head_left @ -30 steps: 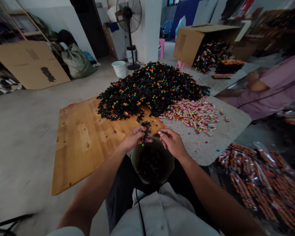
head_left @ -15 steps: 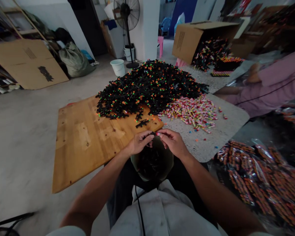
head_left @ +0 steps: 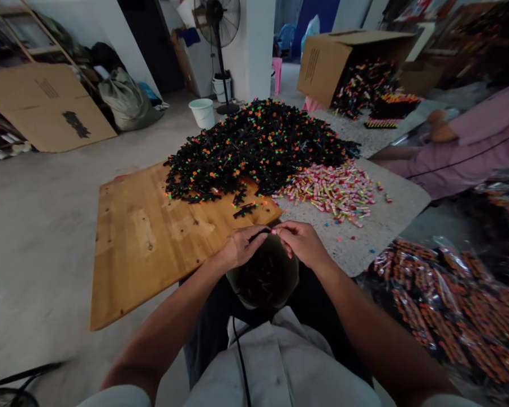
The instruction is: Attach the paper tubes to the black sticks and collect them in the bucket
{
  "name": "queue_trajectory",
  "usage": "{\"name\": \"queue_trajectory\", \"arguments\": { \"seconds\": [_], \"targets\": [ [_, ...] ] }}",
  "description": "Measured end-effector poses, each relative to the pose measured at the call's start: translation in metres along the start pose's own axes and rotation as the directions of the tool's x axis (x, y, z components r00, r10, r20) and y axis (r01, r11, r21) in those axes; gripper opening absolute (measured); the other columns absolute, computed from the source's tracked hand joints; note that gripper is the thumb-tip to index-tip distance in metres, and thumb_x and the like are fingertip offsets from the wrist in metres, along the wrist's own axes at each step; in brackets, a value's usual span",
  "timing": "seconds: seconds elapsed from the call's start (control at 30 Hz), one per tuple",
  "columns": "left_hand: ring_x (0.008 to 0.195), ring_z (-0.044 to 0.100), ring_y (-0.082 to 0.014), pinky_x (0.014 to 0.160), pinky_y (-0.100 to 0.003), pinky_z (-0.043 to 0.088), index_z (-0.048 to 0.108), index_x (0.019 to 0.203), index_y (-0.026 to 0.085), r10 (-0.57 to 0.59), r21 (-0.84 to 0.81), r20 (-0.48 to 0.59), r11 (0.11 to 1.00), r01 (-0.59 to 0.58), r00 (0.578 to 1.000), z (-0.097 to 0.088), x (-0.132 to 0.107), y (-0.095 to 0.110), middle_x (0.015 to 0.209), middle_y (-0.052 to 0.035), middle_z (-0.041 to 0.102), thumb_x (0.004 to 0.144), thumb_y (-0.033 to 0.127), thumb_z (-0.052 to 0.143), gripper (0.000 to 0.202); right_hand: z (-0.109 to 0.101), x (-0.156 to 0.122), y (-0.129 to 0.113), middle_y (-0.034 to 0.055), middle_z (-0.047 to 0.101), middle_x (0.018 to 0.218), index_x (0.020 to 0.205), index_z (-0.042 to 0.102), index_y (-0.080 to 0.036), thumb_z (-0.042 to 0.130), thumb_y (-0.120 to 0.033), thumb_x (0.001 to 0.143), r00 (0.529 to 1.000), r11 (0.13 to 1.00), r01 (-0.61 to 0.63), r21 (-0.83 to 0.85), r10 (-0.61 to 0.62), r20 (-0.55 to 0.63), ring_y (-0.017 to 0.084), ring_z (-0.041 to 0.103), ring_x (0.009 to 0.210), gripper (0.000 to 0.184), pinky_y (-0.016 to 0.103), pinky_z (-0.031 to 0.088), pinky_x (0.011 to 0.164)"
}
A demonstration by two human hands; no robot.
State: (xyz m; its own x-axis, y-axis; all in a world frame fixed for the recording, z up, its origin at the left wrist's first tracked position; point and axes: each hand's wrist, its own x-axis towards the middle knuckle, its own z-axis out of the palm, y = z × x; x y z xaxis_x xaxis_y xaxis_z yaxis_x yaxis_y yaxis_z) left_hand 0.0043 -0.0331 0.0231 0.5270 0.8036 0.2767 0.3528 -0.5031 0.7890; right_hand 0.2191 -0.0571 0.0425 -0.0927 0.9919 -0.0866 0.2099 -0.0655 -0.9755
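My left hand and my right hand meet fingertip to fingertip over a round bucket in my lap that holds dark pieces. The left fingers pinch a small black toy piece. Pinched in the right fingers is a small pink-and-white candy roll, pressed against that piece. Just beyond my hands a loose black toy piece lies on the wooden board. A big heap of black toy pieces with orange and green tips covers the board's far end. A pile of wrapped candy rolls lies to its right.
Clear bags of packed pieces lie at my right. A person in purple sits at the far right. A tipped cardboard box spills coloured items behind. A standing fan, white bucket and flat cardboard are on the floor.
A second ago the left hand held a black toy piece upright, apart from the right hand. Both hands have since come together over the bucket and lowered slightly.
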Motion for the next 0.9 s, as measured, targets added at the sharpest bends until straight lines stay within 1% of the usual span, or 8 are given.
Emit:
{"name": "queue_trajectory", "arguments": {
  "seconds": [0.2,0.4,0.47,0.57,0.67,0.77,0.83,0.9],
  "targets": [
    [0.102,0.075,-0.0217,0.094,-0.032,0.056,0.073,0.124,0.019,0.055,0.133,0.036,0.989,-0.059,0.998,-0.006,0.002,0.007,0.112,-0.0094,0.078,0.107,0.038,0.050,0.034,-0.001,0.005,0.000,-0.0031,0.059,0.056,0.079,0.072,-0.019,0.068,-0.041,0.084,0.998,0.992,-0.048,0.116,0.044,0.038,0.011,0.049,0.039,0.023,0.023,0.039,0.036],
    [0.090,0.073,-0.0167,0.084,-0.025,0.056,0.074,0.114,0.017,0.009,-0.046,0.105,0.999,-0.004,0.994,-0.016,0.003,0.020,0.100,-0.0053,0.078,0.107,0.039,0.050,0.033,-0.005,0.008,-0.003,-0.0055,0.053,0.051,0.080,0.073,-0.017,0.072,-0.040,0.079,0.988,0.954,-0.106,0.281,0.068,0.140,0.009,0.043,0.036,0.023,0.022,0.035,0.033],
    [0.088,0.072,-0.0161,0.082,-0.025,0.055,0.074,0.112,0.017,-0.004,-0.036,0.129,0.999,0.009,0.992,-0.018,0.003,0.022,0.099,-0.0044,0.078,0.107,0.038,0.050,0.032,-0.005,0.008,-0.003,-0.0052,0.054,0.052,0.082,0.073,-0.017,0.073,-0.040,0.079,0.986,0.954,-0.117,0.275,0.077,0.151,0.009,0.043,0.036,0.024,0.022,0.035,0.033],
    [0.086,0.072,-0.0170,0.080,-0.026,0.053,0.075,0.113,0.021,-0.024,0.074,0.160,0.997,0.013,0.987,-0.019,0.004,0.024,0.097,-0.0034,0.078,0.106,0.037,0.051,0.030,-0.003,0.007,-0.003,-0.0052,0.054,0.052,0.081,0.072,-0.017,0.071,-0.040,0.080,0.987,0.956,-0.123,0.265,0.090,0.132,0.009,0.043,0.036,0.023,0.022,0.035,0.032],
    [0.085,0.073,-0.0205,0.079,-0.029,0.052,0.077,0.111,0.026,-0.060,0.209,0.150,0.978,0.027,0.987,-0.016,0.004,0.027,0.094,-0.0044,0.078,0.104,0.036,0.053,0.027,0.000,0.006,-0.005,-0.0050,0.054,0.052,0.078,0.070,-0.018,0.068,-0.038,0.084,0.995,0.981,-0.060,0.186,0.044,0.087,0.010,0.045,0.037,0.021,0.022,0.035,0.034],
    [0.083,0.072,-0.0234,0.078,-0.031,0.052,0.077,0.111,0.028,-0.085,0.253,0.127,0.966,0.050,0.988,-0.010,0.001,0.028,0.093,-0.0065,0.078,0.102,0.037,0.053,0.027,0.001,0.004,-0.003,-0.0052,0.055,0.052,0.081,0.070,-0.019,0.065,-0.038,0.088,0.997,0.995,-0.003,0.097,-0.005,0.080,0.010,0.047,0.038,0.021,0.022,0.036,0.036],
    [0.078,0.071,-0.0233,0.076,-0.031,0.051,0.078,0.108,0.028,-0.108,0.248,0.118,0.966,0.076,0.987,-0.008,-0.002,0.027,0.089,-0.0068,0.078,0.101,0.039,0.056,0.026,0.000,0.004,0.001,-0.0054,0.055,0.052,0.082,0.070,-0.019,0.064,-0.041,0.090,0.990,0.994,-0.034,0.106,0.019,0.137,0.010,0.047,0.039,0.024,0.021,0.036,0.038],
    [0.070,0.069,-0.0214,0.071,-0.029,0.050,0.080,0.097,0.028,-0.137,0.206,0.197,0.974,0.096,0.971,-0.011,-0.002,0.022,0.078,-0.0050,0.075,0.096,0.043,0.065,0.021,-0.004,0.005,0.008,-0.0038,0.060,0.055,0.083,0.070,-0.018,0.064,-0.044,0.090,0.954,0.990,-0.112,0.089,0.082,0.288,0.011,0.051,0.041,0.027,0.021,0.038,0.039]
  ]
}}
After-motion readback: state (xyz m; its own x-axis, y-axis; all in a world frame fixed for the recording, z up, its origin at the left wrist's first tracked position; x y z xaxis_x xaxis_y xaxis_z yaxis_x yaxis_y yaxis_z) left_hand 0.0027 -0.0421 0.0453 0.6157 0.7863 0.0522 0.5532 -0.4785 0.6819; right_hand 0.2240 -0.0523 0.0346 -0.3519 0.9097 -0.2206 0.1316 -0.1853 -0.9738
